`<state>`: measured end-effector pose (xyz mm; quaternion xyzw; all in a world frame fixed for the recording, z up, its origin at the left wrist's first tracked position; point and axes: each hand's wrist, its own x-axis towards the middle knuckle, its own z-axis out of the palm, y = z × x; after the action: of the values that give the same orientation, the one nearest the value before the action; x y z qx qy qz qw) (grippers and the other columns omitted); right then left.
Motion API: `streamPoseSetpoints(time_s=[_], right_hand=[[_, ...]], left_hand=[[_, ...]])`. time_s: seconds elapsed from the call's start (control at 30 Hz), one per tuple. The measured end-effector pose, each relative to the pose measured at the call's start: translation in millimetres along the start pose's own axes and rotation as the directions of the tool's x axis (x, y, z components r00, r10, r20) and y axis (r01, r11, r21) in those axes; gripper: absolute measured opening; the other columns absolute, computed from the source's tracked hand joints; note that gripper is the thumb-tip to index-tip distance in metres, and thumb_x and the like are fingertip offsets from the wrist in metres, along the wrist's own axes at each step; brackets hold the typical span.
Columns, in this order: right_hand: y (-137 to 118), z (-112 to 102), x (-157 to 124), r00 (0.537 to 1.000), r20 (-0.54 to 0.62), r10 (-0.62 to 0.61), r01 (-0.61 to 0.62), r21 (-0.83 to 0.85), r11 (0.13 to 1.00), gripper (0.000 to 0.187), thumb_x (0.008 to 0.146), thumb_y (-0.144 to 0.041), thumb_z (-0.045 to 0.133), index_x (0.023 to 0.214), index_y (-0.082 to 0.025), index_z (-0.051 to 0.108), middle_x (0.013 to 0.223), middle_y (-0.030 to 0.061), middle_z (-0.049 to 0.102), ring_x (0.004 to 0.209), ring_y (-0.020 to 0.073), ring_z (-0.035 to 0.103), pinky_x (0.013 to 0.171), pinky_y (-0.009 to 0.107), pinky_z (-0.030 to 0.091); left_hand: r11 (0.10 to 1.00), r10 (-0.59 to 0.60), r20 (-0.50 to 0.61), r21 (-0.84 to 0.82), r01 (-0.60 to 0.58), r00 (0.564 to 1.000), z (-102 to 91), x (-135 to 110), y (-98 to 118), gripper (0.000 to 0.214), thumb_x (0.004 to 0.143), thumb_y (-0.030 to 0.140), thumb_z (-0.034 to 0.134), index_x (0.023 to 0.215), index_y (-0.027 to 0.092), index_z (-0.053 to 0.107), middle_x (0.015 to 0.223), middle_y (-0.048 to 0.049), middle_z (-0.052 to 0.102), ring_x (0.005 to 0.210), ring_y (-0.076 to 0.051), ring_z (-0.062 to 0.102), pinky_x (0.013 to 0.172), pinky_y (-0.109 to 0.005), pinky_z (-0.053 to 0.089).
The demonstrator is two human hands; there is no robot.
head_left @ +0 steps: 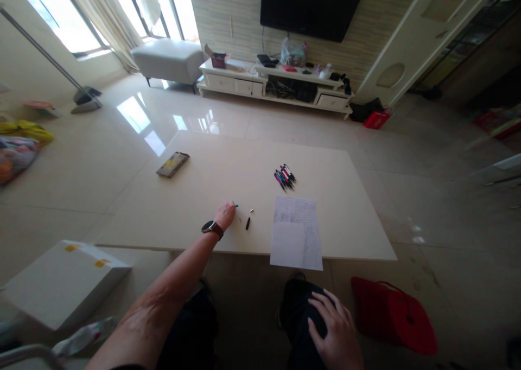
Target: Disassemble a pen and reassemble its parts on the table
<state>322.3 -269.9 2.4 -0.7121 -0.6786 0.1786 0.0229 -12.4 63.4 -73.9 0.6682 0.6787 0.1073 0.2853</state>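
My left hand [225,216], a dark watch on its wrist, reaches over the cream table [195,196] with its fingers closed on a small green pen part [236,205] whose tip pokes out. Just to the right lie a black pen piece [247,223] and a tiny metal piece [251,211]. A written sheet of paper [296,232] hangs over the near edge. Behind it is a bundle of several coloured pens [284,177]. My right hand [336,329] rests flat on my right knee, fingers spread, holding nothing.
A small dark booklet [173,164] lies at the table's far left. A red bag [393,313] sits on the floor by my right leg, a white box [61,283] at my left. A TV stand [277,85] and grey ottoman [169,59] stand at the back.
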Motion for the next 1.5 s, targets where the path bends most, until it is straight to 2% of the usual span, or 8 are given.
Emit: streamPoseSetpoints(time_s=[0.2,0.33,0.5,0.57,0.63,0.73,1.0,1.5], right_hand=[[-16.0,-8.0,12.3,0.999,-0.049,0.011,-0.009,0.036,0.999,0.027,0.086,-0.032,0.058,0.108,-0.032,0.074,0.128,0.0032,0.07,0.132,0.0319,0.054,0.11,0.054,0.038],[-66.3,-18.6,79.2,0.994,-0.082,-0.077,0.101,0.337,0.936,0.02,0.092,-0.031,0.053,0.095,-0.024,0.071,0.102,0.0075,0.073,0.102,0.026,0.065,0.093,0.045,0.048],[-147.4,1.0,191.3,0.997,-0.014,-0.08,0.053,0.859,0.509,0.031,0.089,-0.048,0.061,0.099,-0.019,0.065,0.093,0.0055,0.07,0.072,0.0157,0.06,0.066,0.03,0.051],[-167.7,16.4,219.0,0.985,0.043,-0.167,0.01,0.952,0.306,0.034,0.084,-0.051,0.068,0.095,-0.02,0.062,0.087,0.0027,0.069,0.065,0.0135,0.058,0.056,0.027,0.048],[-176.8,27.1,234.3,0.974,0.06,-0.218,-0.02,0.983,0.182,0.035,0.078,-0.051,0.075,0.086,-0.021,0.058,0.075,-0.001,0.066,0.058,0.012,0.056,0.051,0.025,0.046],[-173.6,25.6,246.1,0.976,0.07,-0.207,-0.038,0.988,0.153,0.034,0.077,-0.047,0.077,0.079,-0.02,0.058,0.066,-0.0025,0.065,0.052,0.0103,0.054,0.05,0.024,0.045],[-153.8,-6.4,272.1,0.994,-0.095,0.058,0.1,0.991,-0.092,0.028,0.071,-0.038,0.085,0.08,-0.022,0.065,0.075,-0.0027,0.07,0.069,0.0138,0.068,0.065,0.028,0.054],[-137.4,-6.5,270.2,0.981,-0.185,0.064,0.19,0.979,-0.077,0.022,0.082,-0.038,0.078,0.09,-0.023,0.064,0.08,-0.0016,0.074,0.073,0.015,0.072,0.074,0.033,0.058]], left_hand=[[0.931,0.01,0.006,-0.365,-0.007,1.0,-21.9,-17.8,9.5,0.019,0.091,0.031,0.052,0.077,0.018,0.055,0.068,-0.0021,0.052,0.074,-0.019,0.053,0.072,-0.031,0.044],[0.757,0.088,0.0,-0.65,-0.067,0.996,-23.8,-52.4,34.3,0.042,0.091,0.058,0.048,0.089,0.017,0.057,0.069,0.0022,0.048,0.064,-0.012,0.046,0.061,-0.025,0.039],[0.312,0.103,0.059,-0.95,0.024,0.993,-13.1,-82.2,48.5,0.041,0.076,0.051,0.073,0.091,0.016,0.06,0.071,0.0046,0.048,0.061,-0.008,0.041,0.058,-0.022,0.035],[0.239,0.106,0.111,-0.967,0.083,0.988,-10.9,-84.5,44.1,0.038,0.074,0.048,0.077,0.088,0.016,0.061,0.07,0.0046,0.05,0.061,-0.008,0.043,0.058,-0.022,0.035],[0.249,0.131,0.147,-0.962,0.111,0.98,-10.9,-83.2,38.1,0.036,0.075,0.047,0.077,0.086,0.016,0.062,0.071,0.0037,0.053,0.062,-0.009,0.046,0.058,-0.023,0.036],[0.306,0.119,0.134,-0.948,0.092,0.984,-14.2,-77.8,34.2,0.031,0.078,0.043,0.077,0.088,0.015,0.065,0.07,0.0034,0.056,0.062,-0.008,0.046,0.058,-0.023,0.035],[0.342,0.081,0.095,-0.938,0.061,0.992,-20.3,-74.7,52.1,0.034,0.077,0.039,0.079,0.101,0.016,0.074,0.08,-0.0021,0.068,0.067,-0.009,0.05,0.064,-0.024,0.039],[0.357,0.045,0.05,-0.934,0.031,0.998,-18.1,-72.8,59.4,0.03,0.078,0.039,0.079,0.096,0.016,0.076,0.08,-0.0032,0.071,0.066,-0.009,0.051,0.063,-0.025,0.039]])
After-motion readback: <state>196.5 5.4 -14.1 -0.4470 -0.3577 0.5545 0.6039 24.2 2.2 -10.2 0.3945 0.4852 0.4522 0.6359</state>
